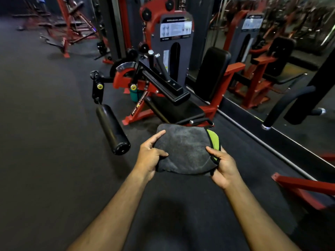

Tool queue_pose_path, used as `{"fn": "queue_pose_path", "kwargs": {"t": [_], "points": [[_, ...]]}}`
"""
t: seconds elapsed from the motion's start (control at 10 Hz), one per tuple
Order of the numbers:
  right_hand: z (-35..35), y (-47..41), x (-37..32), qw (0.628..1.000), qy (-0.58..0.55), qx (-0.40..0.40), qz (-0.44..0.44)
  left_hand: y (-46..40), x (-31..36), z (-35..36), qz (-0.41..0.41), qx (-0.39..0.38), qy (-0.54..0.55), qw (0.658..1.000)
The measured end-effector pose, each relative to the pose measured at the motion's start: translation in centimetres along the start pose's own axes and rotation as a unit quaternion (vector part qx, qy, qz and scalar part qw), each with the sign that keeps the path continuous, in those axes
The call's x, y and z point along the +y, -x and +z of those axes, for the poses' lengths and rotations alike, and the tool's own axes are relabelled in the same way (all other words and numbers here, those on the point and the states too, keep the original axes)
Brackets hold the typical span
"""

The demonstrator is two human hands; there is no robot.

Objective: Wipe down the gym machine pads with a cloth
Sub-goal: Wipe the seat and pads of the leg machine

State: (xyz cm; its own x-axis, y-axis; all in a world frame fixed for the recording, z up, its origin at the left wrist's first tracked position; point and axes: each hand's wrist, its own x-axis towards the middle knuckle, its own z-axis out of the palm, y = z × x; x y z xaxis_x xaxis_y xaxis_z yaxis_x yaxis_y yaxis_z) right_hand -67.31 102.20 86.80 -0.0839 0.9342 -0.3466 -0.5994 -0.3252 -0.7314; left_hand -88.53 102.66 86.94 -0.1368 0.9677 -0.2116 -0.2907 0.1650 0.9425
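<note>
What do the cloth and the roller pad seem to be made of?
Cloth: probably microfibre or terry, soft and matte; its grey face looks fuzzy, with a green edge, and it folds limply between both hands. Roller pad: likely foam under black vinyl or leatherette; smooth with a faint sheen.

A commercial gym floor, seen around a red-framed leg machine (163, 84) with a black seat pad (178, 108), upright back pad (212, 73) and a cylindrical roller pad (112, 129) hanging off its left side. An exercise chart (175, 29) is fixed to the weight-stack housing behind the seat. Dark rubber flooring (45, 115) spreads to the machine's left, where more red steel racks (72, 24) stand farther back. A wall mirror (272, 42) to the machine's right doubles the equipment.
</note>
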Motion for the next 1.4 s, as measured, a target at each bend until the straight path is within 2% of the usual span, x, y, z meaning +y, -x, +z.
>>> {"fn": "queue_pose_path", "kwargs": {"t": [0.2, 0.4, 0.6, 0.7, 0.8, 1.0, 1.1, 1.2, 1.3, 1.4], "points": [[2.4, -3.8, 0.5, 0.999, -0.019, 0.030, -0.008, -5.8, 1.1, -1.3, 0.007, -0.036, -0.019, 0.999], [2.9, -9.0, -1.1, 0.997, -0.051, 0.053, -0.039, -13.1, 0.3, 0.5, 0.006, -0.044, -0.033, 0.998], [0.9, -18.1, -5.6, 0.995, -0.043, 0.079, -0.051, -22.5, -1.9, 6.3, 0.053, -0.065, -0.189, 0.978], [-0.7, -25.3, -9.9, 0.995, -0.021, 0.081, -0.058, -28.4, -2.2, 11.6, 0.063, -0.106, -0.231, 0.965], [-1.4, -29.6, -12.7, 0.995, -0.015, 0.083, -0.058, -32.6, -2.4, 14.8, 0.051, -0.117, -0.213, 0.969], [-1.9, -39.9, -18.1, 0.996, 0.014, 0.075, -0.046, -42.3, -3.3, 21.6, -0.057, -0.109, -0.083, 0.989], [-0.5, -46.1, -20.6, 0.996, 0.056, 0.051, -0.043, -48.4, -2.4, 25.5, -0.136, -0.135, 0.058, 0.980], [0.5, -50.1, -22.3, 0.985, 0.157, 0.029, -0.067, -53.1, -1.9, 27.6, -0.197, -0.146, 0.172, 0.954], [1.7, -56.0, -25.0, 0.939, 0.326, -0.007, -0.111, -59.4, -0.1, 31.1, -0.174, -0.128, 0.271, 0.938], [2.3, -59.4, -27.0, 0.891, 0.436, -0.057, -0.113, -62.8, 0.4, 34.3, -0.074, 0.043, 0.392, 0.916]]}}
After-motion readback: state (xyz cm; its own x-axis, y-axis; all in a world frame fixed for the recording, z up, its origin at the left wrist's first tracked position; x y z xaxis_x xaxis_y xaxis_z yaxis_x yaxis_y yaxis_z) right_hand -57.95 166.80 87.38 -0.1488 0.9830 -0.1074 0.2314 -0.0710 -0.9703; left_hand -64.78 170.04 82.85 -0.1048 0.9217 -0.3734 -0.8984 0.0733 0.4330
